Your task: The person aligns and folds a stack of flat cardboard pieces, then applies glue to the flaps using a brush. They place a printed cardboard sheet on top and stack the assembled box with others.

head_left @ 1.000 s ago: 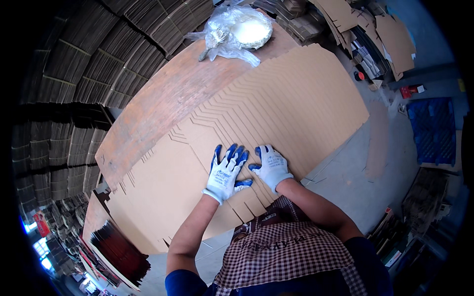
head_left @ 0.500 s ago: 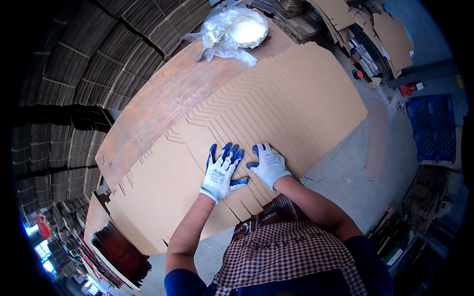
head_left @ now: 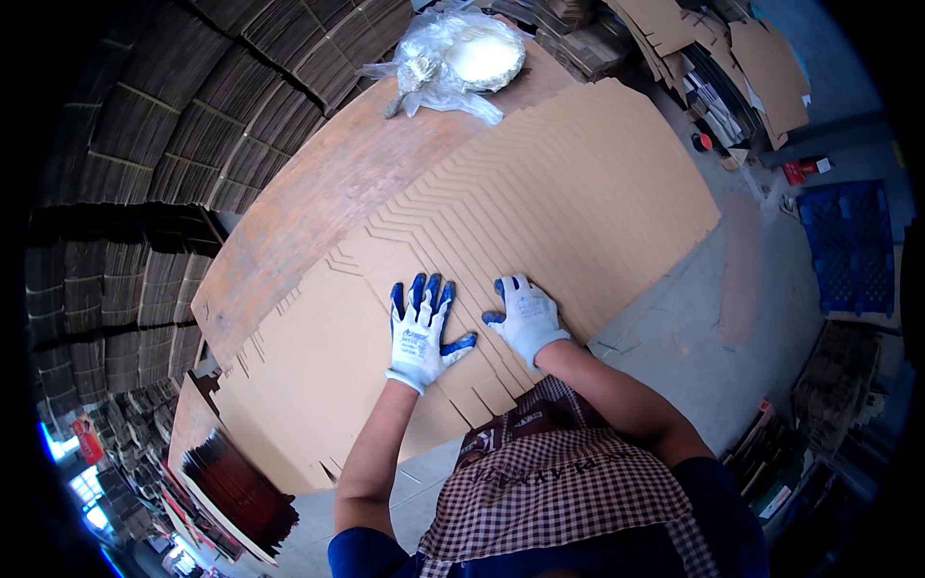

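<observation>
Brown cardboard sheets (head_left: 617,164) lie fanned out across the table, each overlapping the one beside it, with stepped edges running diagonally. My left hand (head_left: 420,332), in a white glove with blue-coated fingers, rests palm down on the flat cardboard left of the stepped edges, fingers spread. Just to its right, my right hand (head_left: 526,316), gloved alike, lies on the overlapping sheets with its thumb stretched toward the left hand. Slots cut into the cardboard show near the apron. What lies under both palms is hidden.
The worn wooden table (head_left: 299,212) shows beyond the sheets. At its far end sits a clear plastic bag (head_left: 443,63) by a round white thing. Tied cardboard stacks (head_left: 164,116) rise on the left. A dark red bundle (head_left: 236,486) stands lower left, a blue pallet (head_left: 848,246) right.
My left hand has shifted slightly left across the cardboard, widening the gap between my hands. The right hand stays nearly in place.
</observation>
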A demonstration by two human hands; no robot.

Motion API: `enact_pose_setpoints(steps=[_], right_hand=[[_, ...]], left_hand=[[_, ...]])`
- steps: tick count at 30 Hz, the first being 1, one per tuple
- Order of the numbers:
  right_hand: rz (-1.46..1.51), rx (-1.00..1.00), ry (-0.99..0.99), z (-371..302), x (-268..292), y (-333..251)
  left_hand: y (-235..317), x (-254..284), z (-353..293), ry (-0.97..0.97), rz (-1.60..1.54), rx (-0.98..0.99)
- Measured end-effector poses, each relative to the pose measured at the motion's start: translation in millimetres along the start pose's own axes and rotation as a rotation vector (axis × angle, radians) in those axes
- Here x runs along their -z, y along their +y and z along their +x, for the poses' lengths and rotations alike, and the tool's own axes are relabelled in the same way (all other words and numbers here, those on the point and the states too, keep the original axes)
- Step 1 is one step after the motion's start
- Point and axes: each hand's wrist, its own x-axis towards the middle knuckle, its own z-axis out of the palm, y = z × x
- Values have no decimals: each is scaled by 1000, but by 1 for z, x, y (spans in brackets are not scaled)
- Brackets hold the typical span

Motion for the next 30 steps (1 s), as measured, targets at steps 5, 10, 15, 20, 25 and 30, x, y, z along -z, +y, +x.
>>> enact_pose_setpoints(steps=[5,10,15,20,25,30], right_hand=[[-151,81,-33,-9,-5,-8],[-128,60,-17,-7,-5,-9],[-84,70,8,-7,-4,-9],[-58,62,-8,-4,-5,-8],[-61,67,-31,-3,-2,-7],[-10,77,-36,-2,0,-3]], left_hand=[[0,-1,0,6,16,3],[-3,0,0,5,30,23],[-9,-2,2,16,35,25],[-9,-3,1,9,40,23],[-8,-1,1,8,29,28],[2,8,0,-35,2,-96]])
